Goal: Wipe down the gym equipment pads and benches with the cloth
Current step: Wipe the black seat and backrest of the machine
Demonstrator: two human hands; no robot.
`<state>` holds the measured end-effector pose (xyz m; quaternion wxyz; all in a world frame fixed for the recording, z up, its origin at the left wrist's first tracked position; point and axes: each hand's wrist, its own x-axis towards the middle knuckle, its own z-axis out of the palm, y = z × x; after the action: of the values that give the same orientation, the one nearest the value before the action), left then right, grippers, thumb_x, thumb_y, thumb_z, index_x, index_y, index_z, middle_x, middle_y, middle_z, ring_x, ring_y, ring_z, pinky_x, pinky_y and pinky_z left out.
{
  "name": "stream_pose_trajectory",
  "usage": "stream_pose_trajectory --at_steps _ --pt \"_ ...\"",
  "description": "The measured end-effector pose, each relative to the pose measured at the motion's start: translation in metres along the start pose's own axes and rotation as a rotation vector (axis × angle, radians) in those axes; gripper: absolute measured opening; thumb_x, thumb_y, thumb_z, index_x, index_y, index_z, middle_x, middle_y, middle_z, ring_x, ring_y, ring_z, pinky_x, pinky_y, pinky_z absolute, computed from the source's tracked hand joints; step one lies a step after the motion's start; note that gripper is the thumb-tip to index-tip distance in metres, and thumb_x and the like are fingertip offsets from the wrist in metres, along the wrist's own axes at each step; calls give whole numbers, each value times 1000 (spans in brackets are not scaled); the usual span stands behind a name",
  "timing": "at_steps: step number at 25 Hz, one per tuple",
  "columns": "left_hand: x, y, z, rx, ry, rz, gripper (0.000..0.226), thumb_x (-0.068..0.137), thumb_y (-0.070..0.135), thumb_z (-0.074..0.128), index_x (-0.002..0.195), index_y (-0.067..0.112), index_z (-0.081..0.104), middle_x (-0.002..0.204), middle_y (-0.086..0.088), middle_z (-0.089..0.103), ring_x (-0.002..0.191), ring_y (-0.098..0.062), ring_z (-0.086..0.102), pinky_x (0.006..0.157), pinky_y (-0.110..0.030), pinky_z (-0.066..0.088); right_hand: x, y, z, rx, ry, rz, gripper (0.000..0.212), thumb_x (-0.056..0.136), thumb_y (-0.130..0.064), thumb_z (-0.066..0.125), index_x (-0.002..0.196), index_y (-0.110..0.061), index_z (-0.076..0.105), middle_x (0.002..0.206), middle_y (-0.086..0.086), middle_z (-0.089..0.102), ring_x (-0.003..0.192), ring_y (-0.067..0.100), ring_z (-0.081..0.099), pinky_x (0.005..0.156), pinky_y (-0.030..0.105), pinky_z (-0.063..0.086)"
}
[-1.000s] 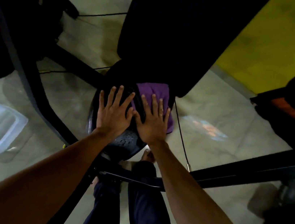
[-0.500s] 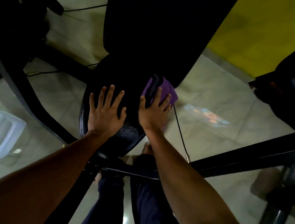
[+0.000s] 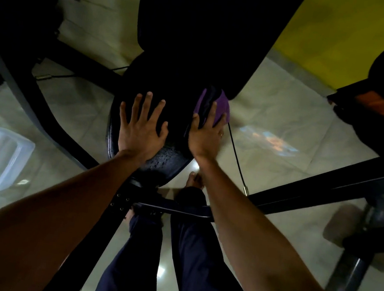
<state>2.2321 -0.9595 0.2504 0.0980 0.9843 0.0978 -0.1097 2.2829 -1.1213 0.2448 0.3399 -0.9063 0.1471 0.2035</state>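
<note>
1. Head view, change: since the earlier frames the cloth (image 3: 221, 107) has been carried off the top of the seat pad (image 3: 168, 164) to its right edge. The right hand (image 3: 205, 136) is no longer set thumb to thumb with the left hand (image 3: 143, 127), and a strip of bare pad is now left between them.
2. Grip: the right hand is laid with straight fingers on the cloth, which is pressed against the pad's rim; nothing is curled round it. The left hand is spread flat on the pad top, holding nothing, and is judged to serve as a brace.
3. Cloth: it is bunched under and just beyond the right fingertips, its long axis running away from the wrist.
4. Deciding relation: the back pad (image 3: 201, 35) rises just beyond those fingertips, while the droplet-beaded seat top lies to the grip's left. The right hand is the nearer to both.
5. A cable (image 3: 235, 149) hangs just right of the grip and could be snagged.
</note>
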Motion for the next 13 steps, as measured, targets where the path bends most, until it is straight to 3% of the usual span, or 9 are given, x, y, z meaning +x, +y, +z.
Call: stream_pose_trajectory --at_steps 6,13 --pt "-4 -4 -1 -41 18 20 62 102 49 34 160 28 24 168 -11 16 155 -32 9 124 -58 6 -89 17 21 20 5 -27 67 108 -49 35 164 -33 2 170 13 -10 155 41 12 113 51 36" --pt "-11 -8 -1 -78 3 15 60 103 46 35 160 29 25 169 -9 13 156 -30 7 125 -55 4 -35 -2 21 3 46 21 63 108 -49 36 163 -37 8 171 9 -10 154 46 -2 125 58 14"
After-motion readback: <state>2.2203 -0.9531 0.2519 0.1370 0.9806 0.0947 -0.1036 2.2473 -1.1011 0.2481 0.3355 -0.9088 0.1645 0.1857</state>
